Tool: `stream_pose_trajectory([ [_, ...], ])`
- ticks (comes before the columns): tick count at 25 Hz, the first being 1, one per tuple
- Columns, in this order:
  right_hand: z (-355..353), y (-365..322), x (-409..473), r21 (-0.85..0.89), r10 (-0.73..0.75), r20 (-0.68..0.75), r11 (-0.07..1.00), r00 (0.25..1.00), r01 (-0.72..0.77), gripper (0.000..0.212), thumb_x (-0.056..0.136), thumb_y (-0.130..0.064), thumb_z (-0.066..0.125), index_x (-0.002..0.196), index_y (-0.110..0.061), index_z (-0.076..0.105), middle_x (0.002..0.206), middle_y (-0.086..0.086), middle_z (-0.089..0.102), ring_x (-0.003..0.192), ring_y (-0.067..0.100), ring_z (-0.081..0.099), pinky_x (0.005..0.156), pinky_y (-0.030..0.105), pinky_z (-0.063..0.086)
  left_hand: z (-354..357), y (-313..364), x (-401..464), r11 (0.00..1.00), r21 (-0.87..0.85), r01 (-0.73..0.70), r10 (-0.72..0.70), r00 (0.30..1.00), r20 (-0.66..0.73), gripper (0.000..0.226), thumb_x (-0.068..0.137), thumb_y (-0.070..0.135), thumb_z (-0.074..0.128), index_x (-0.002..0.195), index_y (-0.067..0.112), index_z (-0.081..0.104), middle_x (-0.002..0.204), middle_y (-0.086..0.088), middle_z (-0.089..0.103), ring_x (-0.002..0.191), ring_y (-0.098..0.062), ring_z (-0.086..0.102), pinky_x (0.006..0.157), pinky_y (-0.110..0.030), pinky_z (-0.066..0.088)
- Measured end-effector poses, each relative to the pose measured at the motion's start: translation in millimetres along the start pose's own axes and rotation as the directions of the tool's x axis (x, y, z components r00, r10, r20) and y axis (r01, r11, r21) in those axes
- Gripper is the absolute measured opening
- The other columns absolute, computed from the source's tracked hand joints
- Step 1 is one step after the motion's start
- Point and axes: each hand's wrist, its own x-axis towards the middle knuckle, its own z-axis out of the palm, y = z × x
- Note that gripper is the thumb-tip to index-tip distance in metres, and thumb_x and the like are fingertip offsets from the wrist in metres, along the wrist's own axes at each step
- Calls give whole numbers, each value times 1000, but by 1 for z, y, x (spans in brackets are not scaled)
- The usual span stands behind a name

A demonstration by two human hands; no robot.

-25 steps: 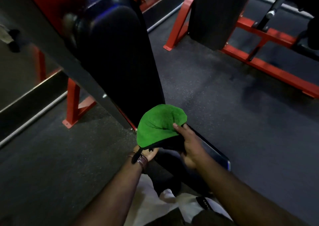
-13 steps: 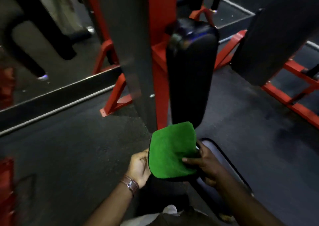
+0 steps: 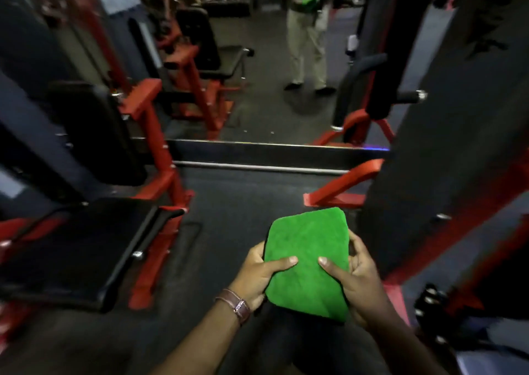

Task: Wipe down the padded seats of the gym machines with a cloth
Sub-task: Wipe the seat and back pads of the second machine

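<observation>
Now both hands (image 3: 309, 280) around cloth (image 3: 307, 260).

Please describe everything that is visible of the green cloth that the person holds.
The green cloth is bright green, with a soft, fuzzy pile like microfibre. It looks folded into a flat, thick pad with rounded corners and a dark edge along its left side. It is held in the air in front of the person, above the dark floor, touching no seat. The left hand grips its left edge and the right hand its right edge, both thumbs pressing on the top face. It looks clean, as far as the blur allows.
</observation>
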Motion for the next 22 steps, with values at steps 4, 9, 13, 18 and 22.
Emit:
stream_pose_trajectory([
  [4,92,17,14,-14,-6,179,1000,984,8,107,69,22,70,148,-39,30,117,17,72,101,31,72,77,45,61,-82,38,-22,990,-21,-139,133,974,-181,53,70,0,78,119,4,58,119,-21,68,101,-29,68,81,-39,57],
  [9,155,30,53,-468,-42,396,850,917,241,105,54,12,85,142,-29,45,134,-19,60,127,11,57,105,35,49,-152,69,-15,939,121,-321,343,899,-272,84,70,-2,79,139,29,41,135,0,60,120,-16,60,94,-35,52],
  [13,198,26,125,-672,-111,392,643,913,367,78,53,-21,92,120,-38,55,116,-23,62,108,1,60,100,26,46,-186,100,23,912,164,-377,411,850,-329,103,67,-11,81,145,38,35,140,2,56,123,-20,59,98,-42,51],
  [18,254,14,234,-594,-103,559,642,823,484,49,52,-50,81,97,-37,65,101,-1,58,93,-2,60,78,3,43,-238,151,79,780,572,-253,493,812,-313,100,41,25,96,131,24,54,131,12,60,124,1,52,102,-14,37],
  [22,311,3,303,-490,-42,736,655,675,576,56,60,-14,85,111,-29,65,113,6,57,103,-13,56,84,-1,40,-263,189,113,730,652,-203,591,666,-455,87,41,20,98,118,22,58,117,8,64,108,9,56,86,-3,38],
])
